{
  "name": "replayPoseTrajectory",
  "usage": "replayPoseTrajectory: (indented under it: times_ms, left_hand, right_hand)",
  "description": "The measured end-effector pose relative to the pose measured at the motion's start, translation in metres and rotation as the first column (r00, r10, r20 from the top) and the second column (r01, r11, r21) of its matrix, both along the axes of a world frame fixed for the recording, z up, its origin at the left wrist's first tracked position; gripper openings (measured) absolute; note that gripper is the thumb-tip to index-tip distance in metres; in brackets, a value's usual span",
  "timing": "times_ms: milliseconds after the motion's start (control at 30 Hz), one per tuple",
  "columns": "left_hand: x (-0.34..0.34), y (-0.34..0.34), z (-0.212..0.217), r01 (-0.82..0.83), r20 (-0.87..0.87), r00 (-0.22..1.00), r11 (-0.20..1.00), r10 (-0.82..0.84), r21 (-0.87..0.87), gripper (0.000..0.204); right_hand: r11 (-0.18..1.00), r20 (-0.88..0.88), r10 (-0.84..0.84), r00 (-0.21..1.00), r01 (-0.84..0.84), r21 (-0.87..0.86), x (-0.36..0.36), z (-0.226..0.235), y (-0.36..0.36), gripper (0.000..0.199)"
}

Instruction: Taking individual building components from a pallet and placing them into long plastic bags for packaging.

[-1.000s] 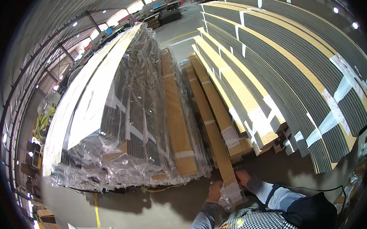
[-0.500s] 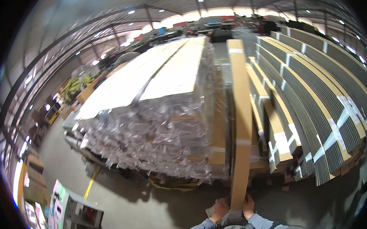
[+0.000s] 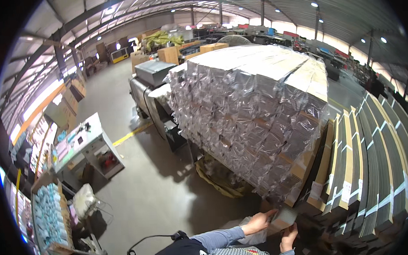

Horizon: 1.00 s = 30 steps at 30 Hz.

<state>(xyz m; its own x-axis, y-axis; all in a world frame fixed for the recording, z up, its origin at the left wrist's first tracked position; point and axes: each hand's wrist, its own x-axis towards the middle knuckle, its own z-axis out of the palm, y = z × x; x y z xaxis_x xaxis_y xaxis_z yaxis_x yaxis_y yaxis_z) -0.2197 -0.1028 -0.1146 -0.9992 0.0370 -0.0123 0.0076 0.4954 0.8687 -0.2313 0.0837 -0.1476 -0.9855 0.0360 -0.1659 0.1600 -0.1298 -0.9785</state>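
Observation:
In the lower right, a small pale-grey end face shows between my hands, apparently the end of a long narrow cardboard box. My left hand is at its left side, with the index finger stretched to its edge and the other fingers curled. My right hand is at the lower right corner, fingertips bent against the edge. The rest of the box's length is hard to make out. Crumpled clear plastic lies under my left hand. Right in front rises a tall stack of plastic-wrapped goods with a pale top.
Long strapped cardboard packs lean in rows at the right. On the left are a white desk, a box of blue-and-white items and a yellow floor line. Dark machinery stands behind the stack's left side.
My view has swung left, so the stack and packs sit farther right. The long box no longer stands up tall in front of me; only a short end shows between my hands.

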Motion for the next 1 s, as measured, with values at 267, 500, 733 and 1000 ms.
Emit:
replayPoseTrajectory:
  times_ms: [267, 500, 733, 1000]
  left_hand:
    - [0.014, -0.022, 0.015, 0.431, -0.334, 0.859, 0.9, -0.387, 0.066, 0.025]
    - [0.009, -0.004, 0.077, 0.459, -0.264, 0.887, 0.776, -0.378, 0.433, 0.03]
    - [0.02, -0.011, 0.224, 0.545, -0.525, 0.778, -0.045, -0.345, 0.837, 0.031]
    - [-0.087, 0.024, 0.035, 0.198, -0.238, 0.963, 0.926, -0.124, 0.32, 0.028]
  right_hand:
    - [0.988, -0.273, -0.126, 0.954, 0.097, -0.118, 0.003, 0.023, 0.005, 0.013]
    - [0.808, -0.45, 0.24, 0.86, 0.079, 0.583, 0.052, -0.03, 0.01, 0.079]
    - [0.819, -0.202, 0.322, 0.925, -0.165, 0.549, 0.07, -0.04, -0.006, 0.077]
    - [0.95, -0.664, -0.213, 0.716, 0.31, 0.029, -0.126, 0.216, 0.049, 0.068]
